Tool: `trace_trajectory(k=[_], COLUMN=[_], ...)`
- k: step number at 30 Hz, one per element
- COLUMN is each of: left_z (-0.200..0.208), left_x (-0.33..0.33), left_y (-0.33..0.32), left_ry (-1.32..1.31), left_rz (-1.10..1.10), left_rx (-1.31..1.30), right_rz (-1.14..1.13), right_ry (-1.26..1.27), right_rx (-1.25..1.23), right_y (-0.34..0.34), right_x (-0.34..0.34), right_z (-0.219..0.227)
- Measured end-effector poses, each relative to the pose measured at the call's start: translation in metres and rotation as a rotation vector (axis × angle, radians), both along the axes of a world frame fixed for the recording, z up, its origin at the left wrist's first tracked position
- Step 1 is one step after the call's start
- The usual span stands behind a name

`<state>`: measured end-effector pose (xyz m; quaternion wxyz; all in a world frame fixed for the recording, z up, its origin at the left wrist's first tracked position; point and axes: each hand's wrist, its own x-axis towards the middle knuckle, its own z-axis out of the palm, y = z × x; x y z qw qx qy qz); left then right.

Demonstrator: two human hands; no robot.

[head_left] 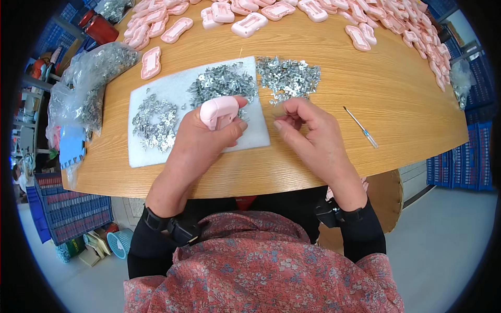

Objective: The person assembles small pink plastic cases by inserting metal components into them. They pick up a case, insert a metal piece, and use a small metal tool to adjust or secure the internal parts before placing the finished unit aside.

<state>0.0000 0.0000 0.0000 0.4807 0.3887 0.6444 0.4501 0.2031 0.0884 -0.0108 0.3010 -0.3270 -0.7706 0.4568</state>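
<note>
My left hand (201, 138) is wrapped round a pink plastic shell (216, 110), tilted up over a white foam mat (209, 149). To its right, my right hand (312, 130) has thumb and fingers drawn together at the mat's right edge; whatever is between the fingertips is too small to make out. Two piles of small metal pieces lie on the mat, a looser left pile (155, 122) and a denser right pile (223, 83). Just beyond my right hand, a third metal pile (288, 77) rests on bare wood.
A screwdriver (362, 128) lies right of my right hand. Many pink shells (249, 24) cover the table's far side, with one shell (151, 63) beside the mat. Plastic bags of metal parts (94, 78) and a red jar (98, 27) stand at the left.
</note>
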Motion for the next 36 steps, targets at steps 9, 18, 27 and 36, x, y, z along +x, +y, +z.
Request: trace_trajectory(k=[9, 18, 27, 36], left_z=[0.014, 0.015, 0.014, 0.006], left_x=[0.014, 0.016, 0.025, 0.006], left_y=[0.025, 0.01, -0.003, -0.021], left_ry=[0.689, 0.386, -0.03, -0.183], left_rz=[-0.06, 0.089, -0.117, -0.244], left_rx=[-0.006, 0.056, -0.002, -0.055], right_rz=[-0.042, 0.015, 0.079, 0.039], right_ry=[-0.127, -0.29, -0.462, -0.409], right_rx=[0.039, 0.3, 0.575, 0.389], right_y=[0.02, 0.039, 0.044, 0.032], right_x=[0.043, 0.033, -0.006, 0.003], right_z=[-0.007, 0.002, -0.009, -0.001])
